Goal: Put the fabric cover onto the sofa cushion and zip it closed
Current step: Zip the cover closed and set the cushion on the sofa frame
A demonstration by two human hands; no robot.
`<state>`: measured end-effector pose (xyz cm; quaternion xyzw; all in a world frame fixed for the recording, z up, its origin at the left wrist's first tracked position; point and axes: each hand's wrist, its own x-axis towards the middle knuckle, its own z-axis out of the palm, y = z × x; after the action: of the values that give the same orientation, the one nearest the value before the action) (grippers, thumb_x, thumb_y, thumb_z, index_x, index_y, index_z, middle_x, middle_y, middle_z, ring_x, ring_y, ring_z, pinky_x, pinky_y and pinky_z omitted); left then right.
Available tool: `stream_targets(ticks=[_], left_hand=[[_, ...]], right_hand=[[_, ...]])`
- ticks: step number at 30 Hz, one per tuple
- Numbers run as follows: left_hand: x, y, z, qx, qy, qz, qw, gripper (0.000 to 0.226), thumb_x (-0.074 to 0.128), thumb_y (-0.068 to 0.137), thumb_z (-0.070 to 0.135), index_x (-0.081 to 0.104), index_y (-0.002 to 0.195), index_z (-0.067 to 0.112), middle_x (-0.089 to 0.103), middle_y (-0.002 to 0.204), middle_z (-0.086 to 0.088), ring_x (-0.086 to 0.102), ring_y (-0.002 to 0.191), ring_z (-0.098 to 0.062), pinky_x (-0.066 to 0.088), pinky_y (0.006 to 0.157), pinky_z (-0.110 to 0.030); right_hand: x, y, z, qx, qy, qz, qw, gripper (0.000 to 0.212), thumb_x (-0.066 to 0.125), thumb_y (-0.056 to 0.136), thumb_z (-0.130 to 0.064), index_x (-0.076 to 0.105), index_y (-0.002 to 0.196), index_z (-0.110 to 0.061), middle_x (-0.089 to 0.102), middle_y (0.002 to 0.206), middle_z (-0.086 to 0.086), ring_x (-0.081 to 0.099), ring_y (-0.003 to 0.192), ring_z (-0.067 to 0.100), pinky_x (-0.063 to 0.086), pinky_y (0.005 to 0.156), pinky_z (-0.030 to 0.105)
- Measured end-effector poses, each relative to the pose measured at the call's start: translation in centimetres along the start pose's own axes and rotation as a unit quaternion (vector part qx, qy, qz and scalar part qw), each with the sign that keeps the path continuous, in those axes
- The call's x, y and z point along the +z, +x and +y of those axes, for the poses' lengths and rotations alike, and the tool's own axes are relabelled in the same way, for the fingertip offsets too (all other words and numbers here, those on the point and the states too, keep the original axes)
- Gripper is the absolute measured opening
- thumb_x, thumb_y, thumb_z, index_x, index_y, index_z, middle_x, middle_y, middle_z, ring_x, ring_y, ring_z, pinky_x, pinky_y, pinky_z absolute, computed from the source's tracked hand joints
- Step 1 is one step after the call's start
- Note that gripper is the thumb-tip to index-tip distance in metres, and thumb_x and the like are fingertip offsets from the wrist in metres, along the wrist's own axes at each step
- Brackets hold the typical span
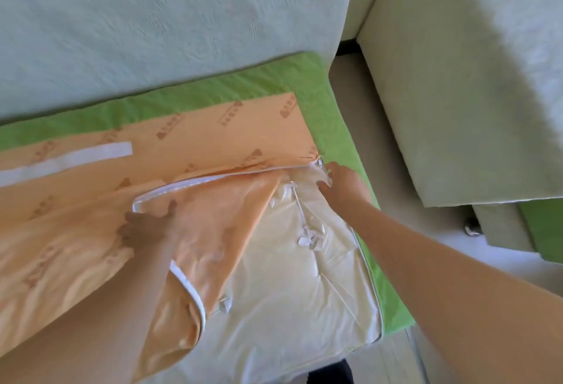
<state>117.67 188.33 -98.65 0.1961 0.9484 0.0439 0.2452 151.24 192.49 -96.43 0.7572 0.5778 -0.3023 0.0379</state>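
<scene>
Over near edge of cushion (289, 286): left hand (146, 226) flat, fingers (129, 217) spread, pressing folded-back cover (213, 140); right hand (342, 184) at cushion's far corner, fingers (323, 184) bent against zip edge (213, 179), grip unclear.

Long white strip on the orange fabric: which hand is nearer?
Left. The left hand is below the white strip, on the orange flap; the right hand is farther off, at the zip corner.
</scene>
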Motion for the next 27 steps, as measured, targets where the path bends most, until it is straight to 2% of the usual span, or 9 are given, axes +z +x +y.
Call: stream_targets(ticks=[4, 7, 10, 13, 18, 21, 22, 24, 27], left_hand=[[3.7, -2.9, 1.3, 0.099, -0.188, 0.061, 0.975, 0.038, 0.054, 0.094, 0.025, 0.051, 0.123, 0.001, 0.060, 0.119, -0.021, 0.057, 0.112, -0.035, 0.041, 0.091, -0.036], [5.5, -11.5, 1.1, 0.285, -0.215, -0.128, 0.925, 0.011, 0.054, 0.097, 0.026, 0.059, 0.089, 0.019, 0.057, 0.074, -0.001, 0.051, 0.067, -0.016, 0.037, 0.061, -0.028], [7.8, -22.5, -2.1, 0.456, -0.045, -0.373, 0.807, 0.031, 0.044, 0.100, 0.046, 0.056, 0.076, 0.030, 0.051, 0.053, -0.002, 0.048, 0.050, -0.017, 0.031, 0.052, -0.030], [11.9, -30.0, -6.7, 0.607, 0.144, -0.417, 0.661, 0.030, 0.040, 0.102, 0.043, 0.059, 0.116, 0.025, 0.068, 0.087, -0.016, 0.065, 0.083, -0.033, 0.045, 0.070, -0.035], [16.1, -29.9, -8.6, 0.570, 0.298, -0.406, 0.649, 0.033, 0.044, 0.101, 0.035, 0.062, 0.109, 0.008, 0.067, 0.103, -0.018, 0.064, 0.095, -0.037, 0.044, 0.076, -0.037], [15.2, -27.9, -5.9, 0.479, 0.359, -0.525, 0.605, 0.047, 0.058, 0.093, 0.048, 0.055, 0.122, 0.012, 0.063, 0.119, -0.011, 0.061, 0.106, -0.031, 0.041, 0.078, -0.033], [14.6, -26.9, -4.1, 0.441, 0.340, -0.565, 0.608, 0.052, 0.061, 0.089, 0.053, 0.055, 0.123, 0.015, 0.064, 0.119, -0.009, 0.062, 0.106, -0.027, 0.044, 0.080, -0.032], [13.0, -25.0, 0.6, 0.408, 0.223, -0.556, 0.689, 0.039, 0.062, 0.088, 0.054, 0.061, 0.105, 0.019, 0.072, 0.102, -0.008, 0.069, 0.091, -0.025, 0.052, 0.079, -0.035], [11.8, -21.0, 6.8, 0.429, 0.101, -0.243, 0.864, 0.019, 0.054, 0.092, 0.037, 0.061, 0.092, 0.019, 0.068, 0.095, -0.003, 0.065, 0.090, -0.025, 0.051, 0.075, -0.035]], right_hand=[[2.6, 3.8, 1.2, -0.020, 0.004, 0.059, 0.998, 0.032, 0.059, 0.090, -0.034, 0.052, 0.115, -0.016, 0.056, 0.112, 0.005, 0.060, 0.094, 0.029, 0.040, 0.065, 0.032], [2.8, 4.9, 2.0, -0.056, 0.011, 0.075, 0.996, 0.031, 0.061, 0.086, -0.034, 0.052, 0.109, -0.015, 0.059, 0.101, 0.005, 0.059, 0.087, 0.030, 0.042, 0.063, 0.033], [1.5, 5.4, 3.1, -0.102, -0.015, 0.054, 0.993, 0.027, 0.062, 0.085, -0.036, 0.053, 0.105, -0.019, 0.060, 0.097, 0.002, 0.059, 0.085, 0.027, 0.045, 0.064, 0.032], [-0.3, 5.7, 4.2, -0.123, -0.034, 0.050, 0.991, 0.023, 0.061, 0.086, -0.032, 0.057, 0.106, -0.021, 0.062, 0.101, -0.002, 0.060, 0.089, 0.023, 0.050, 0.071, 0.034], [-0.2, 5.0, 5.6, -0.126, -0.026, 0.048, 0.990, 0.024, 0.062, 0.086, -0.028, 0.058, 0.108, -0.022, 0.061, 0.103, -0.004, 0.058, 0.092, 0.020, 0.046, 0.067, 0.031], [1.0, 4.2, 5.4, -0.142, -0.026, 0.038, 0.989, 0.026, 0.064, 0.085, -0.032, 0.057, 0.108, -0.021, 0.059, 0.105, -0.003, 0.058, 0.091, 0.022, 0.048, 0.068, 0.032], [1.3, 4.1, 5.1, -0.153, -0.023, 0.038, 0.987, 0.026, 0.064, 0.085, -0.031, 0.057, 0.108, -0.021, 0.058, 0.105, -0.003, 0.058, 0.090, 0.022, 0.047, 0.067, 0.032], [1.8, 4.2, 4.9, -0.174, -0.019, 0.047, 0.983, 0.023, 0.064, 0.086, -0.028, 0.056, 0.105, -0.019, 0.056, 0.103, -0.003, 0.057, 0.088, 0.023, 0.042, 0.064, 0.030], [2.3, 4.8, 4.2, -0.182, -0.022, 0.062, 0.981, 0.020, 0.062, 0.086, -0.022, 0.056, 0.105, -0.019, 0.055, 0.102, 0.000, 0.058, 0.087, 0.026, 0.046, 0.065, 0.032]])
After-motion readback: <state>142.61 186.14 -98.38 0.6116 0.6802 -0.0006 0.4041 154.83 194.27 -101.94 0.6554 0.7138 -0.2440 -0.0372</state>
